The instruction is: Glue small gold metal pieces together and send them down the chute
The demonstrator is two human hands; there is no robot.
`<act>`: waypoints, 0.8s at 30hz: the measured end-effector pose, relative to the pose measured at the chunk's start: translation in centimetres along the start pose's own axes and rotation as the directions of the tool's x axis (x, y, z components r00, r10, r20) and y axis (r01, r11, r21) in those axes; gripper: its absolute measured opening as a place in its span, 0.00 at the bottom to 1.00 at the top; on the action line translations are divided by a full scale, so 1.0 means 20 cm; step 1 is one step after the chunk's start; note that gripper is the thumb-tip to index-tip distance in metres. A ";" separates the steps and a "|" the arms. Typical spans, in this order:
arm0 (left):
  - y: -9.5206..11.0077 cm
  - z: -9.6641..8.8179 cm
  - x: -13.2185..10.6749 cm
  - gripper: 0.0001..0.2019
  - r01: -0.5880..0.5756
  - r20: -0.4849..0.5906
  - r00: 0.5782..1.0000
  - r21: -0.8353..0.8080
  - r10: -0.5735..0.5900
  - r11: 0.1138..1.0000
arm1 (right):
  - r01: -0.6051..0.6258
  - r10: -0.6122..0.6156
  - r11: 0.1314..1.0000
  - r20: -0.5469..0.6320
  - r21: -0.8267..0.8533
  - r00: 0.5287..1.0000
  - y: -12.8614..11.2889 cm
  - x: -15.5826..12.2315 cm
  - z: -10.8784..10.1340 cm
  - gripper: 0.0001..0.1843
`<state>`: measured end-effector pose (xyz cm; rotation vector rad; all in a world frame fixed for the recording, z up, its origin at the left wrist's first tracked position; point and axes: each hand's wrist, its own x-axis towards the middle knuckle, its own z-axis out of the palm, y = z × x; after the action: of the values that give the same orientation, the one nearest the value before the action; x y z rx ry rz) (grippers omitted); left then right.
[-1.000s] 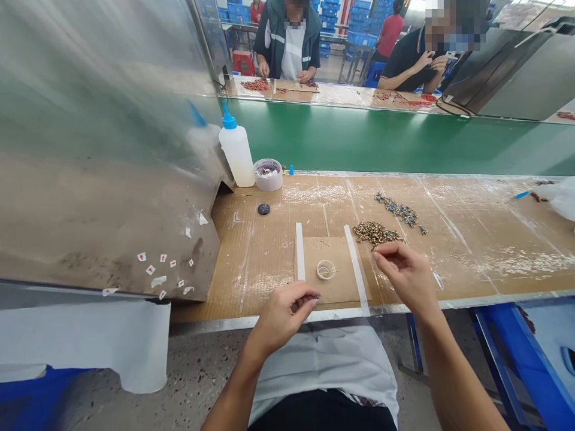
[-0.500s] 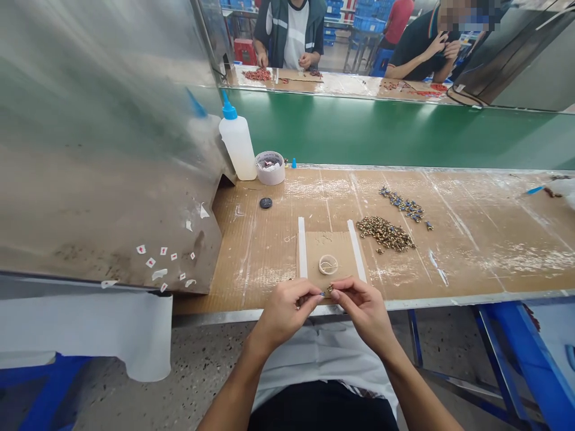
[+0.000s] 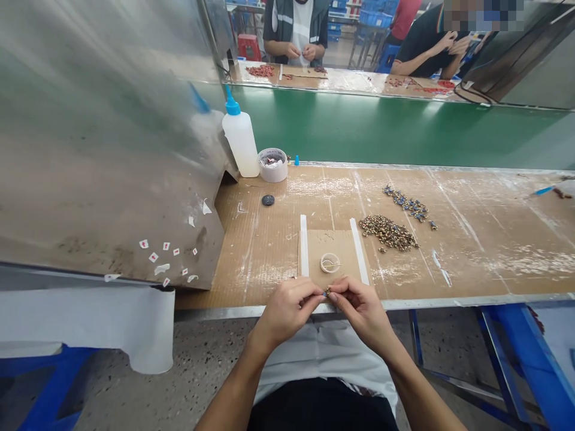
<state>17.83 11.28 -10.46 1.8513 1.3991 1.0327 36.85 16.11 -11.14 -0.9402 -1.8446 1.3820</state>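
My left hand [image 3: 291,306] is closed in a pinch on a small blue piece [image 3: 324,294]. Facing it, my right hand [image 3: 359,302] pinches a small brass-coloured piece [image 3: 328,290], and the two pieces appear to touch between my fingertips. Their exact shapes are mostly covered by the fingers. Just beyond my hands, a small round cup [image 3: 330,263] with a thin pale stick in it stands on a cardboard pad [image 3: 317,239] edged with white strips. To the right of the pad lie a heap of small brass-coloured pieces [image 3: 389,233] and a scattered group of blue-and-brass pieces [image 3: 406,203].
A white squeeze bottle [image 3: 242,143] with a blue tip stands back left beside a tape roll [image 3: 273,172] holding scraps. Nearby are a dark disc [image 3: 268,200] and a blue cap [image 3: 297,160]. A metal housing [image 3: 112,149] rises left. Across a green belt [image 3: 359,123], two people sit working.
My right hand's brass-coloured piece has come against the blue piece in my left hand. The whole view has shifted slightly. Across the belt, one person's hands have come together.
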 end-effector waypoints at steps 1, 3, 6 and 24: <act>-0.01 0.00 0.00 0.10 -0.015 0.009 1.000 0.002 0.015 1.000 | 0.004 -0.004 1.000 0.013 -0.016 1.000 0.00 0.00 0.00 0.10; -0.02 0.00 -0.01 0.10 -0.036 0.028 0.999 0.006 0.036 0.999 | 0.011 -0.009 0.999 0.039 -0.052 0.999 -0.02 0.01 -0.01 0.10; -0.02 0.00 -0.01 0.09 -0.051 0.054 0.997 0.025 0.050 0.998 | 0.026 -0.016 0.994 0.084 -0.110 0.996 -0.04 0.01 -0.02 0.09; 0.00 -0.03 0.01 0.08 -0.065 0.138 0.989 0.026 0.061 0.998 | 0.098 -0.073 0.974 0.128 -0.202 0.989 -0.05 0.01 0.00 0.11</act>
<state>17.29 11.41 -10.04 1.9607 1.2902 0.8997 36.64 16.15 -10.11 -0.8841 -2.1280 1.2345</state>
